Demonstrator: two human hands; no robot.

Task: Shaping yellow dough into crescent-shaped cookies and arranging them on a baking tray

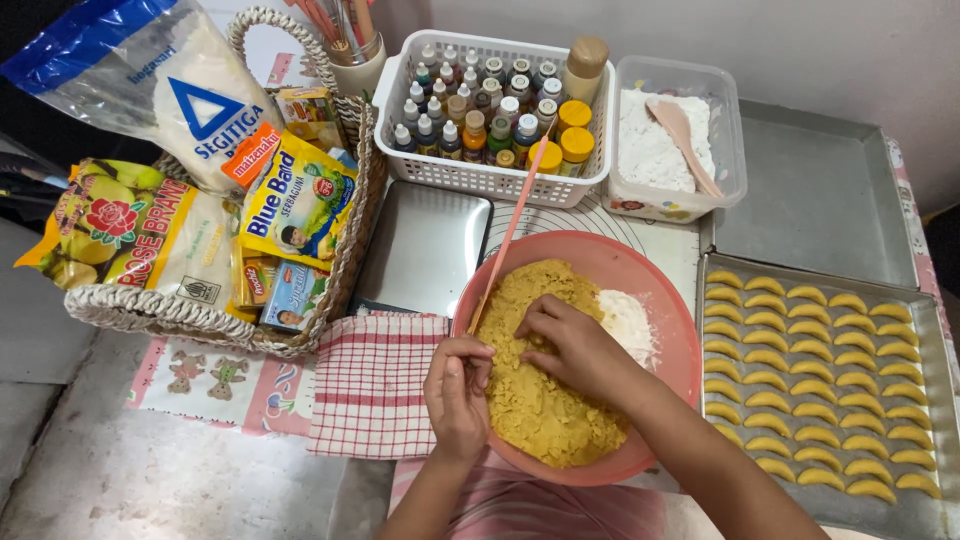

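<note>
The bowl (640, 262) is hemmed in. At twelve o'clock the white bottle basket (480, 175) and the flour tub (735, 130) stand close, and a pink spatula (507, 238) leans out over the rim toward eleven. At three the filled tray (925, 310) lies just beside it. At nine the checked cloth (370, 385) lies flat, no bar to passing; the wicker basket (150, 310) blocks farther out at ten. Bare grey tabletop (120, 470) lies open at eight. Both hands, right (578, 345) and left (458, 392), enter from six.

Baking tray (925, 330) — right edge cropped
</note>
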